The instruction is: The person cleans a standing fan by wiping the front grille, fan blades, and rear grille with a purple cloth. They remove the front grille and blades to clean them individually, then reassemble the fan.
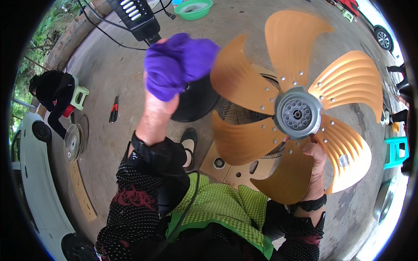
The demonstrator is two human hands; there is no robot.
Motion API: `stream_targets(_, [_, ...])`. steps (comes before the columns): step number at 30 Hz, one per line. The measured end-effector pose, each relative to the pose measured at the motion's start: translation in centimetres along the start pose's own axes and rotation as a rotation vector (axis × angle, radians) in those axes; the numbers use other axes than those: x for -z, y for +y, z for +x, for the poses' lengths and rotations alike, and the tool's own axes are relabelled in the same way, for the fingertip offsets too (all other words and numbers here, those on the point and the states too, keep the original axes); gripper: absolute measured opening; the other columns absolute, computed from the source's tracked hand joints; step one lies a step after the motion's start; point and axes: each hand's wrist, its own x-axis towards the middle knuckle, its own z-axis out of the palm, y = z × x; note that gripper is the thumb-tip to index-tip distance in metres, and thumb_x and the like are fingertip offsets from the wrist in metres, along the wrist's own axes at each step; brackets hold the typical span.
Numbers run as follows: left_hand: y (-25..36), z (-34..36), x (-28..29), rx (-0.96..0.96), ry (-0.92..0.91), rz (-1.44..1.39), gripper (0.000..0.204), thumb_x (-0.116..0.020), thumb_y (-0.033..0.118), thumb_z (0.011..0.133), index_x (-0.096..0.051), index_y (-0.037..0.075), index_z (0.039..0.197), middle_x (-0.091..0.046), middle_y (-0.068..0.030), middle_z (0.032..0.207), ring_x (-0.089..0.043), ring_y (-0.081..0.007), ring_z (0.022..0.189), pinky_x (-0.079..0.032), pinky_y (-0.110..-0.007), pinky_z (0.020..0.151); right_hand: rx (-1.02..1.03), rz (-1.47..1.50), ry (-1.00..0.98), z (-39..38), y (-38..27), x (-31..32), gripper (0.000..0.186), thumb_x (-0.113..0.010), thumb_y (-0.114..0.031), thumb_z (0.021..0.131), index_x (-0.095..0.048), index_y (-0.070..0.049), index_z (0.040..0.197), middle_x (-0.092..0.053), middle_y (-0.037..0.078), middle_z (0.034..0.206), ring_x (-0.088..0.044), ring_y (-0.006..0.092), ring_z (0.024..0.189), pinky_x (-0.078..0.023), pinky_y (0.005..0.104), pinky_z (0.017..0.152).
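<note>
My right hand (317,162) grips a large copper-coloured fan blade assembly (287,167) from below, its thumb beside the hub. Several curved, ribbed blades are riveted around a grey metal hub (298,114). The assembly is raised, its hub facing me. To its left, my left hand (165,101) is closed on a bunched purple cloth (185,65), which hides most of the fingers. The cloth is slightly blurred and close to the left blade; whether they touch I cannot tell. Behind the blades shows a dark wire fan grille (235,111), partly hidden.
A round black base (198,102) and a black control panel on a stand (135,17) stand ahead. Red-handled pliers (114,109) and cardboard (224,167) lie on the concrete. At left, a person (54,91) bends over a round grille (73,142). A teal stool (397,152) stands right.
</note>
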Motion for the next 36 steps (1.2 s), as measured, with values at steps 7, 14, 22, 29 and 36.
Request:
stream_targets(7, [-3.9, -5.7, -6.6, -0.663, -0.767, 1.123, 0.039, -0.065, 0.004, 0.083, -0.062, 0.005, 0.122, -0.059, -0.0164, 0.121, -0.059, -0.0306, 0.103, -0.050, -0.039, 0.092, -0.224, 0.025, -0.066, 0.0, 1.0, -1.1, 0.058, -0.052, -0.013, 0.063, -0.056, 0.002, 0.119, -0.064, 0.015, 0.103, -0.061, 0.0260, 0.094, -0.050, 0.0358, 0.088])
stream_targets(14, [-3.8, -3.1, -5.7, -0.469, -0.671, 1.152, 0.043, -0.066, 0.008, 0.078, -0.065, 0.012, 0.121, -0.062, -0.0112, 0.121, -0.057, -0.0327, 0.106, -0.049, -0.040, 0.092, -0.213, 0.077, -0.005, 0.3, 1.5, -0.2, 0.057, -0.049, -0.011, 0.066, -0.054, 0.003, 0.121, -0.065, 0.017, 0.103, -0.062, 0.0283, 0.091, -0.051, 0.0371, 0.088])
stream_targets(22, [-3.5, 0.1, -1.6, -0.430, -0.463, 1.444, 0.053, -0.067, -0.002, 0.072, -0.064, 0.017, 0.121, -0.063, -0.0094, 0.121, -0.059, -0.0333, 0.101, -0.053, -0.041, 0.091, -0.170, 0.059, -0.083, 0.0, 1.9, 1.2, 0.064, -0.051, -0.008, 0.062, -0.050, 0.005, 0.125, -0.063, 0.020, 0.104, -0.061, 0.0310, 0.092, -0.051, 0.0393, 0.088])
stream_targets(29, [-3.7, -0.3, -0.9, -0.397, -0.367, 1.421, 0.052, -0.067, -0.001, 0.077, -0.062, 0.016, 0.125, -0.062, -0.0127, 0.124, -0.059, -0.0346, 0.108, -0.050, -0.041, 0.097, -0.176, 0.053, -0.061, 0.2, 2.2, 1.9, 0.064, -0.050, -0.009, 0.064, -0.049, 0.006, 0.125, -0.064, 0.021, 0.103, -0.062, 0.0310, 0.090, -0.053, 0.0379, 0.086])
stream_targets(36, [-4.3, -0.2, -0.5, -0.455, -0.174, 1.333, 0.042, -0.069, 0.009, 0.079, -0.063, 0.011, 0.121, -0.065, -0.0143, 0.114, -0.061, -0.0374, 0.104, -0.049, -0.043, 0.094, -0.086, 0.031, -0.040, -0.1, 2.0, 2.3, 0.039, -0.056, -0.012, 0.072, -0.059, 0.003, 0.108, -0.067, 0.016, 0.096, -0.065, 0.0266, 0.086, -0.055, 0.0367, 0.080])
